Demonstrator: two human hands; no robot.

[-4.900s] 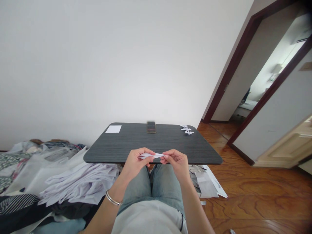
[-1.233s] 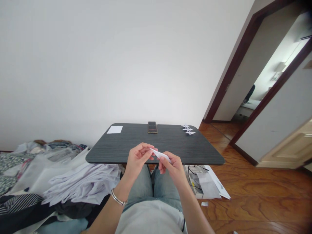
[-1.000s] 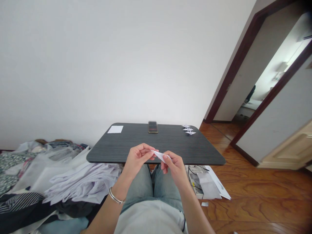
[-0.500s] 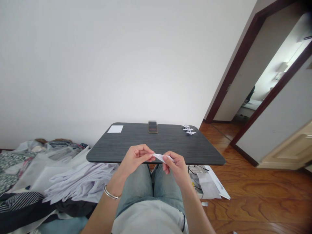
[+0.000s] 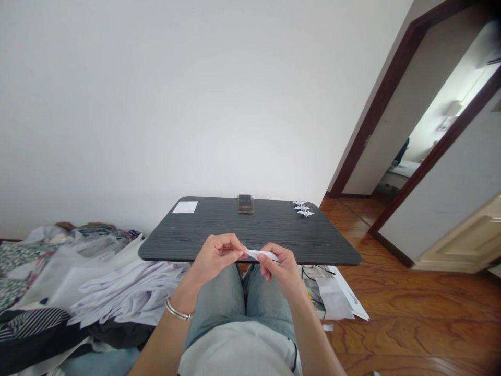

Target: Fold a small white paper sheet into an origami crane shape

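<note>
A narrow folded piece of white paper (image 5: 261, 254) lies nearly level between my two hands, just above the near edge of the dark table (image 5: 250, 235). My left hand (image 5: 217, 256), with a silver bracelet on its wrist, pinches the paper's left end with curled fingers. My right hand (image 5: 282, 265) pinches the right end between thumb and fingers. Both hands hover over my knees in light jeans.
On the table's far side lie a blank white sheet (image 5: 185, 207), a phone (image 5: 245, 203) and three small folded paper cranes (image 5: 302, 209). Piles of cloth and plastic bags (image 5: 97, 287) fill the left. Papers (image 5: 332, 297) lie on the wooden floor at right, near an open doorway (image 5: 422, 141).
The paper, tilted down to the right a second ago, now lies almost level. My hands have shifted slightly and keep their pinch on it.
</note>
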